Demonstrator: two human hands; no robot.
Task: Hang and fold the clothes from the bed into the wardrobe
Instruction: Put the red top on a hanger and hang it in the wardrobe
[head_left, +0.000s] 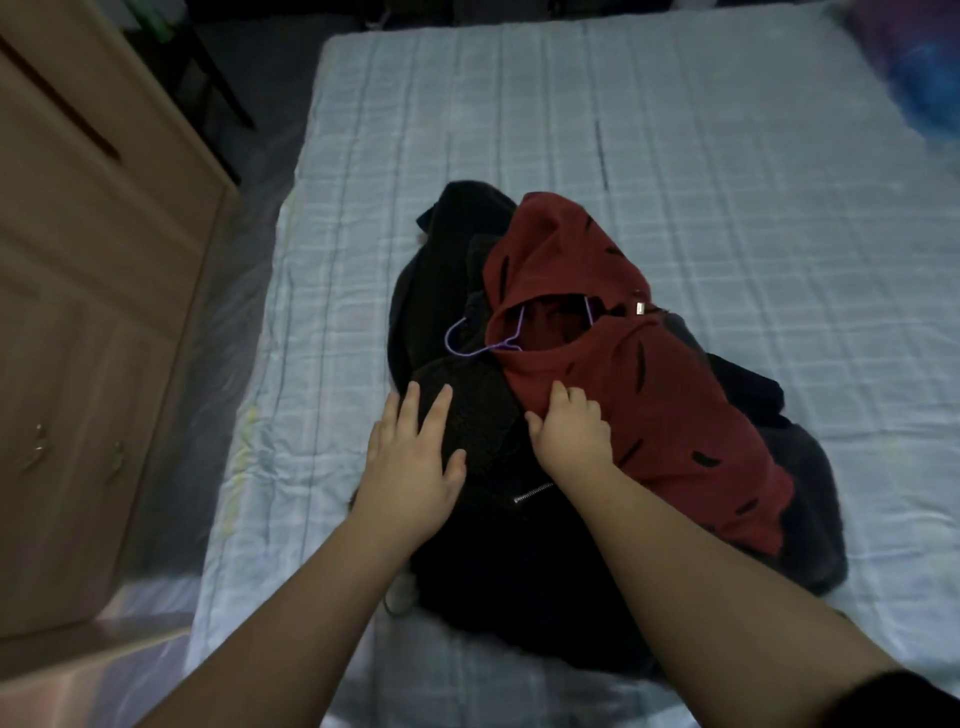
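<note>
A heap of clothes lies on the bed, which has a pale blue checked sheet. On top is a dark red garment with black dashes, a purple hanger poking from its neck. Under and around it lie black clothes, one with a silver zip. My left hand rests flat, fingers straight, on the black fuzzy garment at the heap's near left. My right hand grips the near edge of the red garment with curled fingers.
A light wooden wardrobe with small metal handles stands left of the bed across a narrow strip of floor. Something blue and purple lies blurred at the bed's far right corner. Dark furniture legs stand beyond the bed's far left corner.
</note>
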